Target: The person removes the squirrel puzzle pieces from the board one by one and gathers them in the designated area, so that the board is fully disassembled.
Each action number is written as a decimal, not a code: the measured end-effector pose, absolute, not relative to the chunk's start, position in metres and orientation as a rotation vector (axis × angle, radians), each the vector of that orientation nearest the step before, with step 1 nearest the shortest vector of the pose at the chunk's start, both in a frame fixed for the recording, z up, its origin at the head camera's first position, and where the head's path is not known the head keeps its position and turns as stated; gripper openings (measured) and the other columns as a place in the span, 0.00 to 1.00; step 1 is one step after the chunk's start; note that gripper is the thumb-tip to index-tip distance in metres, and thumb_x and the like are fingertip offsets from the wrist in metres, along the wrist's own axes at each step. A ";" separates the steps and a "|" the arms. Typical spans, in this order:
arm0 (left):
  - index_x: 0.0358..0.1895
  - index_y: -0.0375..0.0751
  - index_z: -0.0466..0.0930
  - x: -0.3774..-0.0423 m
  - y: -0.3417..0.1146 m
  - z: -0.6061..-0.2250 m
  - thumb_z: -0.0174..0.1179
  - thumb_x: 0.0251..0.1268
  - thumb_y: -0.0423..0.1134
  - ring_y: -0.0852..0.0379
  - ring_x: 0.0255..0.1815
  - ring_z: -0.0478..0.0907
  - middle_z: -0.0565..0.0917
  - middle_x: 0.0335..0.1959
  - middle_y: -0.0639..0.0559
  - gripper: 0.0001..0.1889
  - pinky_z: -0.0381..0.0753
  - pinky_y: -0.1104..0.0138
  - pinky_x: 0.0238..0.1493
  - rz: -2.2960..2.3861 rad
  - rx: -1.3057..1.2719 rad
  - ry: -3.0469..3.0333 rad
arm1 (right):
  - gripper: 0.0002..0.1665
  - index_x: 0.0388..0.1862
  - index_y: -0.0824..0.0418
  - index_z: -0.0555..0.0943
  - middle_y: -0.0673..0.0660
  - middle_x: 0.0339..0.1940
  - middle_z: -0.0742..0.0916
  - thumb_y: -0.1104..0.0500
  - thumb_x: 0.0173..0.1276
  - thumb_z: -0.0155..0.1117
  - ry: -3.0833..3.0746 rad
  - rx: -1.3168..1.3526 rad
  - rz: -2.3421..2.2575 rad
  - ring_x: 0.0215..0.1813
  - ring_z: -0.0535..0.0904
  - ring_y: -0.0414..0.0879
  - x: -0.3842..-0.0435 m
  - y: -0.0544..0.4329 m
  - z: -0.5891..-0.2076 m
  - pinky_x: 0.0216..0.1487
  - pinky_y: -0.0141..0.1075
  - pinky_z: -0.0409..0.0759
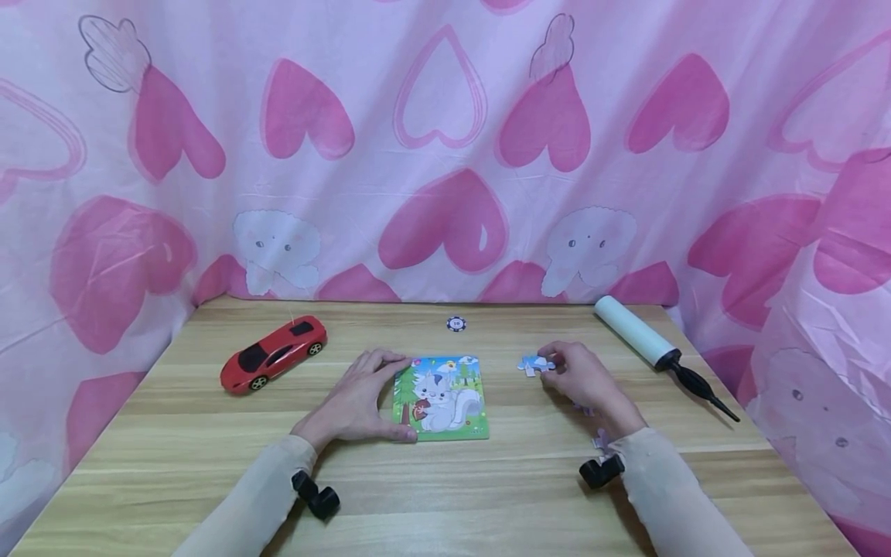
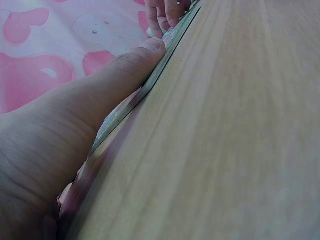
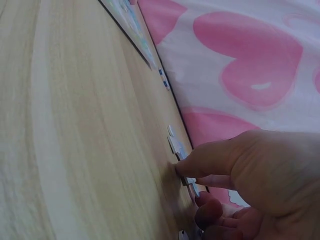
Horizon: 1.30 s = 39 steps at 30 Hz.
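Observation:
A square squirrel jigsaw puzzle (image 1: 445, 402) lies flat on the table in the head view. My left hand (image 1: 358, 402) spans its left side, thumb at the lower edge and fingers at the upper left corner. In the left wrist view the thumb (image 2: 135, 62) lies along the puzzle's edge. To the right of the puzzle, my right hand (image 1: 581, 379) pinches a blue-and-white jigsaw piece (image 1: 532, 365) low over the tabletop. The right wrist view shows that jigsaw piece (image 3: 175, 145) between thumb and fingers. More loose jigsaw pieces (image 1: 600, 441) lie partly hidden under the right wrist.
A red toy car (image 1: 274, 354) stands at the left of the wooden table (image 1: 445, 503). A round chip (image 1: 455, 324) lies behind the puzzle. At the right back is a pale hand pump (image 1: 636, 333) with a black nozzle. A pink heart-patterned curtain (image 1: 445, 155) surrounds the table's back and sides.

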<state>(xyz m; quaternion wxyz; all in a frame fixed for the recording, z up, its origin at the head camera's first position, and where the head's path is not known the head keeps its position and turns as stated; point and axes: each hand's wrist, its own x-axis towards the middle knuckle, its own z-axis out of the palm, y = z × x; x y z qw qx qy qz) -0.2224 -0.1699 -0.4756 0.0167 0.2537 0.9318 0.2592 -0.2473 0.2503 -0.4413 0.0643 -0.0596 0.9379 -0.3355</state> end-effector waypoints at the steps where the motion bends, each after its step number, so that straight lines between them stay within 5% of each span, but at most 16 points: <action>1: 0.88 0.54 0.66 -0.223 -0.170 -0.476 0.76 0.39 0.87 0.48 0.82 0.63 0.67 0.82 0.53 0.70 0.58 0.39 0.88 0.803 0.792 2.899 | 0.25 0.72 0.64 0.82 0.68 0.62 0.86 0.63 0.79 0.71 2.835 -0.181 -1.009 0.50 0.82 0.55 -0.247 0.250 -0.441 0.40 0.40 0.86; 8: 0.88 0.54 0.67 -0.223 -0.170 -0.476 0.75 0.39 0.87 0.48 0.82 0.63 0.68 0.82 0.53 0.70 0.59 0.39 0.88 0.798 0.799 2.901 | 0.26 0.72 0.64 0.82 0.69 0.64 0.85 0.62 0.79 0.71 2.850 -0.187 -0.982 0.53 0.82 0.56 -0.246 0.250 -0.439 0.43 0.41 0.86; 18: 0.88 0.54 0.67 -0.222 -0.170 -0.475 0.76 0.40 0.86 0.47 0.83 0.62 0.67 0.82 0.53 0.69 0.56 0.38 0.89 0.809 0.799 2.889 | 0.28 0.72 0.66 0.82 0.69 0.63 0.85 0.61 0.77 0.74 2.873 -0.183 -0.950 0.59 0.81 0.60 -0.246 0.249 -0.440 0.61 0.56 0.85; 30: 0.88 0.55 0.67 -0.222 -0.171 -0.475 0.76 0.40 0.86 0.47 0.82 0.62 0.68 0.81 0.53 0.69 0.57 0.37 0.88 0.813 0.794 2.893 | 0.33 0.78 0.65 0.77 0.69 0.65 0.84 0.57 0.80 0.73 2.913 -0.226 -0.999 0.63 0.83 0.62 -0.247 0.248 -0.433 0.60 0.56 0.88; 39: 0.88 0.54 0.68 -0.222 -0.170 -0.475 0.76 0.40 0.86 0.47 0.82 0.62 0.68 0.82 0.52 0.69 0.58 0.37 0.88 0.823 0.787 2.886 | 0.36 0.82 0.60 0.75 0.70 0.69 0.83 0.54 0.80 0.74 2.933 -0.311 -1.259 0.48 0.85 0.52 -0.244 0.236 -0.415 0.43 0.40 0.86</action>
